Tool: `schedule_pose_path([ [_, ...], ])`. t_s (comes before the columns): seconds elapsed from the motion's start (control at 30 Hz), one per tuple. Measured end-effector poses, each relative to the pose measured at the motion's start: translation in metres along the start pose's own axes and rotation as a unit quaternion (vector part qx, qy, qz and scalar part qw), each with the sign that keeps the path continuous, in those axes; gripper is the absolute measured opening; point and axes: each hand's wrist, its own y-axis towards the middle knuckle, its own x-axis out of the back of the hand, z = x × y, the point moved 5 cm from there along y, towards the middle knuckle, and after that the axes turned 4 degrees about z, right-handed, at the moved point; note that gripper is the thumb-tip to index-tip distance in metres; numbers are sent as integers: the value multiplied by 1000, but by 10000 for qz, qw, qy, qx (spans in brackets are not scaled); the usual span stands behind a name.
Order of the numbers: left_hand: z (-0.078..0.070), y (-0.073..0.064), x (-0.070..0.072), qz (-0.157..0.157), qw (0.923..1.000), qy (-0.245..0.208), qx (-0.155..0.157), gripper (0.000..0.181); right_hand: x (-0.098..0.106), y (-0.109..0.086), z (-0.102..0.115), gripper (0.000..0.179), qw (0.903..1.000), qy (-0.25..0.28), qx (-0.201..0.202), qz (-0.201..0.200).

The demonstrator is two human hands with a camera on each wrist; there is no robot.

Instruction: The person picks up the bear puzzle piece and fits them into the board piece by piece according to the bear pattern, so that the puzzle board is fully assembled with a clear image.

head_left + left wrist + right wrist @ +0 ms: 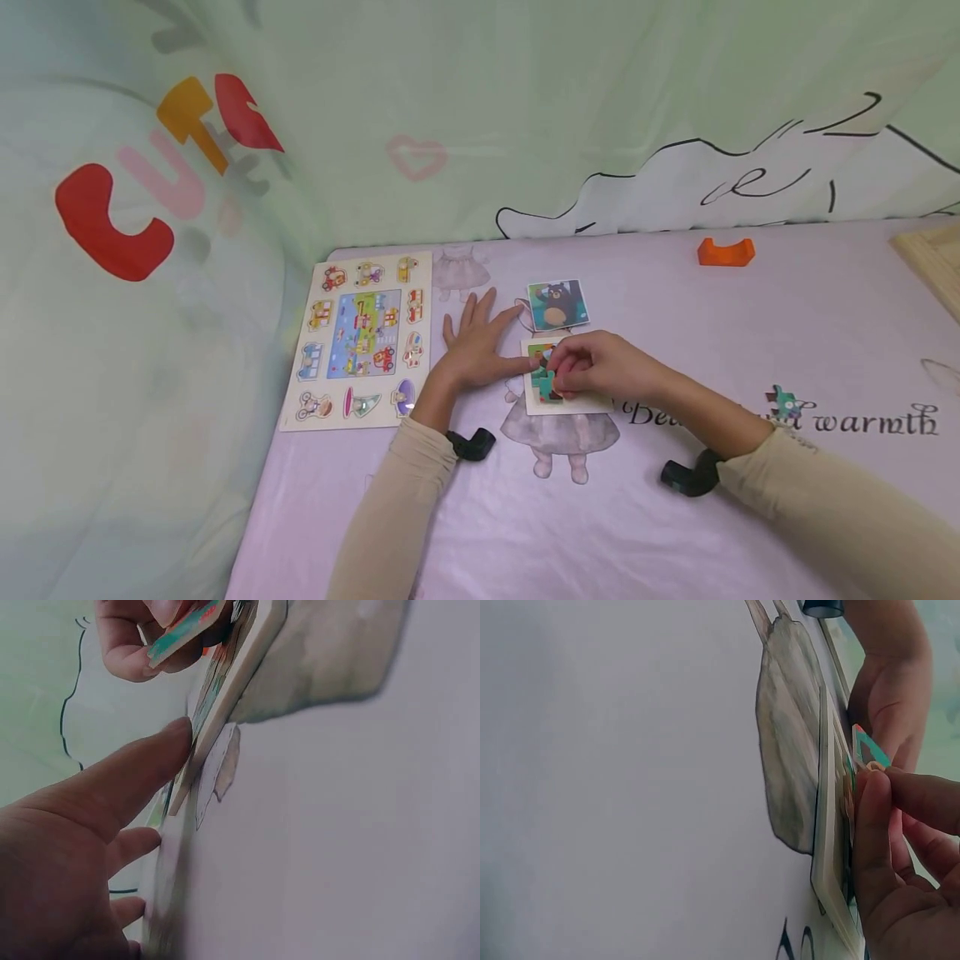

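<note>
Puzzle piece (180, 636) is tilted, pinched in the fingertips of my right grip (606, 365) just over the puzzle board (551, 409), while my left grip (480, 350) is spread, thumb at the board's edge.

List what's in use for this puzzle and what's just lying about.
In use:
- puzzle tray
- held piece
- loose piece, probably
- bear card, probably as guide

Lying about:
- vehicle board
- orange block
- wooden item, partly cut off
</note>
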Motion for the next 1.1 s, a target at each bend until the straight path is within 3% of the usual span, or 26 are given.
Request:
schedule_pose_path([
  [0.5,-1,0,1,-17,10000,23,37,86,-1,7,1,17,9982,79,-509,-313],
  [0.63,-5,-4,8,-255,9996,105,-33,75,-2,9,-1,17,9974,56,-629,-333],
  [0.77,-13,-7,16,-476,9981,49,-376,56,-1,9,-2,17,9971,15,-679,-340],
  [0.9,-19,-6,16,-271,9962,-337,-755,47,-1,8,-2,17,9971,-60,-677,-356],
  [1.1,-16,-4,11,-80,9961,-443,-753,51,-1,10,-1,18,9963,-399,-616,-454],
])
